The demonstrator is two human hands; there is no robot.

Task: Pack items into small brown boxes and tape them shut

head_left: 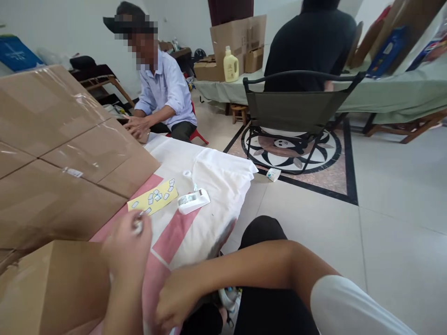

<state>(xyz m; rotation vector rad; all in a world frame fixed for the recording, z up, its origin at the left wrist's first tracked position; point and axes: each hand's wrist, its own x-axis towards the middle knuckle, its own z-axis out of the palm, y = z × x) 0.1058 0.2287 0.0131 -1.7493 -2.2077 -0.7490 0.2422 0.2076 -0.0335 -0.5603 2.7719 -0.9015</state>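
My left hand [126,242] is raised over the near left of the cloth-covered table and smeared by motion. Its fingers are curled around a small whitish thing [138,226], too blurred to name. My right hand [181,294] is low at the near table edge, with bent fingers pointing down and their tips hidden. Just beyond the left hand lies a yellow sheet [161,197] with several small white labels or stickers. Right of that sheet stands a white tape dispenser [194,201]. An open cardboard box [73,284] is beside my left forearm.
Stacked cardboard cartons [70,153] wall off the table's left side. Across the table a person [167,93] sits working with both hands. Another person in black [310,42] sits in a folding chair [296,109]. A small white object [273,174] lies on the floor.
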